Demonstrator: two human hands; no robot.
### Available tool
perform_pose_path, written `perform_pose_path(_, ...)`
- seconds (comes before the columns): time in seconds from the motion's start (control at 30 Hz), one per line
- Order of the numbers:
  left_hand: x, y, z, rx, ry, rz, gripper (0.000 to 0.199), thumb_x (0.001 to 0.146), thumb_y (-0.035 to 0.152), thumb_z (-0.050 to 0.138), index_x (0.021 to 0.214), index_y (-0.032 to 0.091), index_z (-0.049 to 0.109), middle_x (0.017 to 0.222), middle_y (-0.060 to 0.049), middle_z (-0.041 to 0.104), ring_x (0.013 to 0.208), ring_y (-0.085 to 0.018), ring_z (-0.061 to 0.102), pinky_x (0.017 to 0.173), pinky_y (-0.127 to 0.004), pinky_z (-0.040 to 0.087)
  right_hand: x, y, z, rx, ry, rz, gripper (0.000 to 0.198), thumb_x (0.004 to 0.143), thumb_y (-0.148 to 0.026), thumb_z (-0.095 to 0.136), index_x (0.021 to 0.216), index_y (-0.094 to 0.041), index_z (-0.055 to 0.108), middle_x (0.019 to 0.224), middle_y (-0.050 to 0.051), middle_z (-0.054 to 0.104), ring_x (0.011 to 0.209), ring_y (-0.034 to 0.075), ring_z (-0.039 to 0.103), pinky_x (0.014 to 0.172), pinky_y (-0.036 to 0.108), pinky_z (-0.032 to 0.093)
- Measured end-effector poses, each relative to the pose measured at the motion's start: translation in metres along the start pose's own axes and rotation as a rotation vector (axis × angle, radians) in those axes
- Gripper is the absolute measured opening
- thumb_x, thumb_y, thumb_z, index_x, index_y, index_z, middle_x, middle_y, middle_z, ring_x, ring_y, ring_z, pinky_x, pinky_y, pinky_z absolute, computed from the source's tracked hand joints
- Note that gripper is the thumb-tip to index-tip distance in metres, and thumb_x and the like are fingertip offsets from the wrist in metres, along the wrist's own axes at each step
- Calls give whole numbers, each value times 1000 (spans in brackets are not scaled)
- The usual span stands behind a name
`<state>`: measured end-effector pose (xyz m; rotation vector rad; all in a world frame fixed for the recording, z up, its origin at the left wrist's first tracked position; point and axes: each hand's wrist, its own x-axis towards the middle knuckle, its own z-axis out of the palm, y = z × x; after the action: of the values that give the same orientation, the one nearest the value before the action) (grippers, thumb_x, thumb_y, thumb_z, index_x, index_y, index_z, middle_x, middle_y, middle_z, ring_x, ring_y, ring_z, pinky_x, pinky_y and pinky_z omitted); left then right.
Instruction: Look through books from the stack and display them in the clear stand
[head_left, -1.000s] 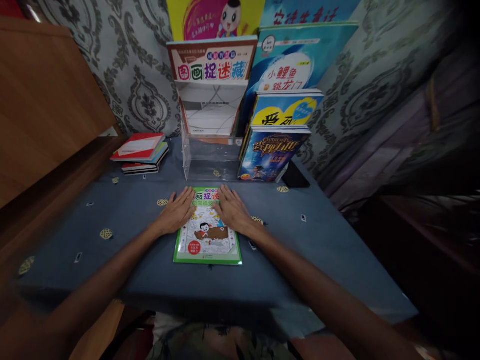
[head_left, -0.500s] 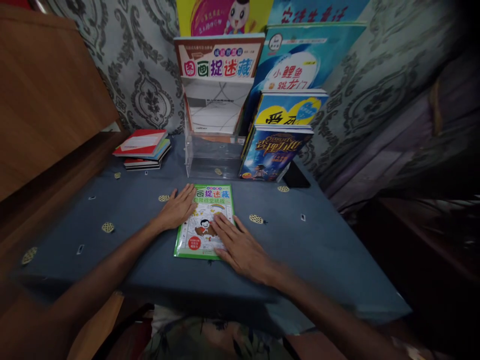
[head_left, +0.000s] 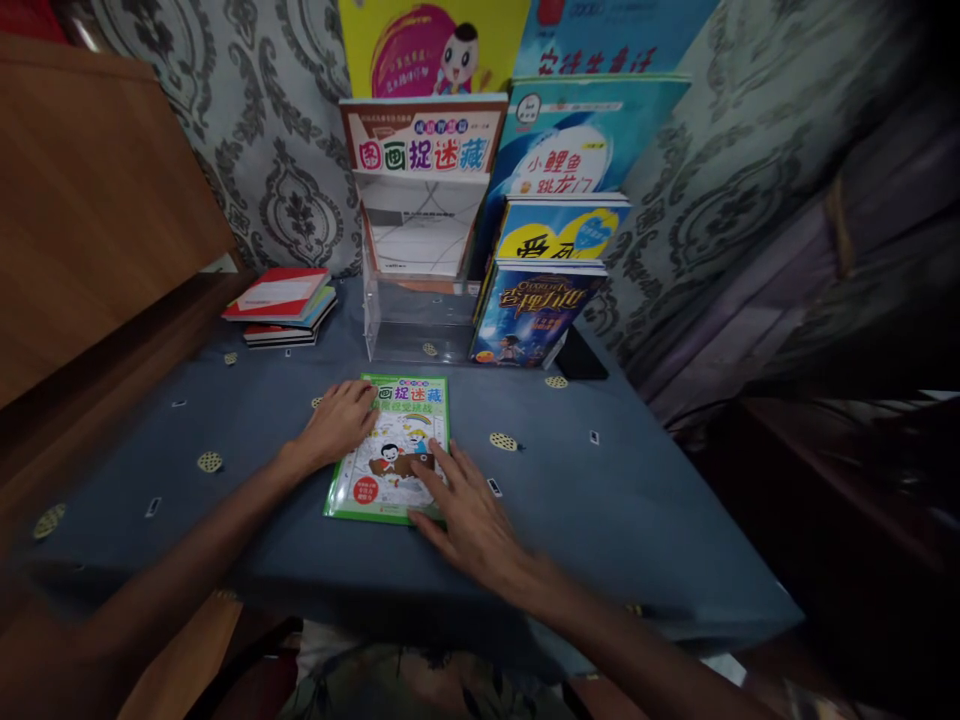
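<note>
A green-edged children's picture book (head_left: pixel 397 490) lies face up near the table's front, its cover showing cartoon figures and colourful Chinese lettering. My left hand (head_left: pixel 339 422) rests at the book's upper left edge, fingers extended with their tips over the cover. At the lower right side is my right hand (head_left: pixel 472 520), its fingers spread and the fingertips reaching over the cover. Parts of both side edges are hidden under the hands. Whether the right fingertips press on the cover, I cannot tell.
Behind the book stands a clear acrylic rack (head_left: pixel 416 335) holding several upright books, among them a dark blue one (head_left: pixel 529 315). A small stack of books (head_left: pixel 281 300) lies at the back left. A flat black object (head_left: pixel 581 355) is right of the rack. Patterned cloth (head_left: pixel 300 200) hangs behind.
The picture book has slid slightly left on the tablecloth. My left hand has shifted toward its left edge. The right hand's fingers have spread and drawn back toward the right edge. The view has shifted slightly.
</note>
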<state>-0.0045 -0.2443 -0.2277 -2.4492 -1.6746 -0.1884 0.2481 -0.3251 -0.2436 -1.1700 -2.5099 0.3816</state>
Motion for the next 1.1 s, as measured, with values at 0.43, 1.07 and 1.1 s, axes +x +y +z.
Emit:
perform_pose_path(0.43,17,19,-26,-5,-96,-157,34,100,37,45,113,14,67,116,-14,61,110,-28,56,94,-40,47,41,-9,2,64,-13,-144,57,86,-37,71,138,-19,54,151,19,47,142,37,40,115,59,34)
perform_pose_path(1.07,18,85,-54,-28,-253,-216,25,93,23,49,94,12,71,95,-17,72,93,-29,68,82,-38,49,61,40,-15,665,350,246,25,90,-36,49,84,-20,67,80,6,75,74,21,69,68,31,50)
perform_pose_path(1.1,17,81,-56,-40,-251,-235,26,93,23,48,91,13,72,92,-16,73,90,-28,68,80,-36,48,63,42,-13,734,349,258,24,90,-37,50,86,-20,66,82,6,75,76,21,71,68,32,52)
